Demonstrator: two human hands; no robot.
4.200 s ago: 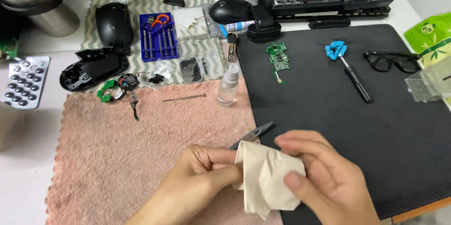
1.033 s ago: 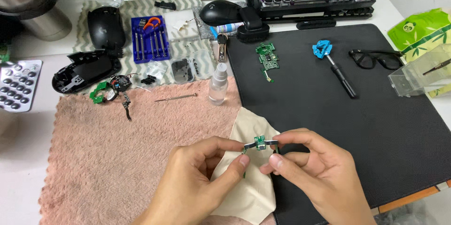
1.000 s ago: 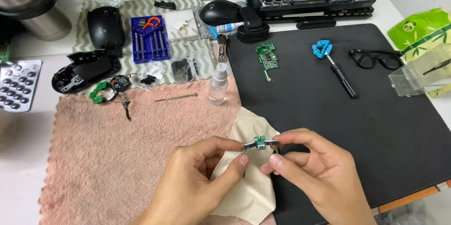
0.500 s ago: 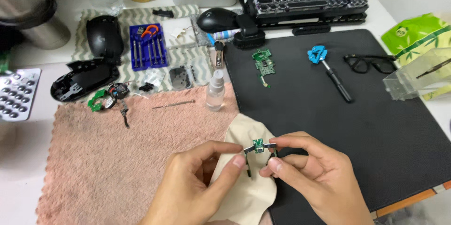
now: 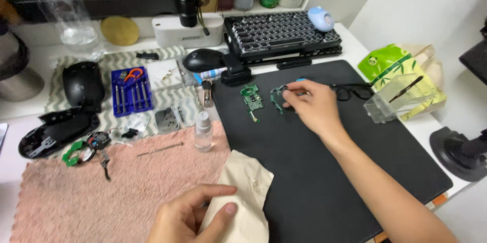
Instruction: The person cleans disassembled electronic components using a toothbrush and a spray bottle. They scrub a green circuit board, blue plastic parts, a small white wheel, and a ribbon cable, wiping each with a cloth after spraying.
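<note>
Green circuit piece (image 5: 276, 99) is being set down on the black mat (image 5: 324, 157) at upper centre by the right hand (image 5: 309, 105), pinching it beside the larger circuit board (image 5: 250, 99), while the left hand (image 5: 190, 217) at the bottom is holding the beige cloth (image 5: 242, 192); letting go gently looks due next.

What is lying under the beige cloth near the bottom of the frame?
The beige cloth lies across the pink towel and the black mat's edge, with the left hand pinching it. Anything beneath the cloth is covered.

Circuit board (image 5: 251, 99) on the mat (image 5: 355, 172) – spray bottle (image 5: 203, 132) left of it, keyboard (image 5: 281, 35) behind.
</note>
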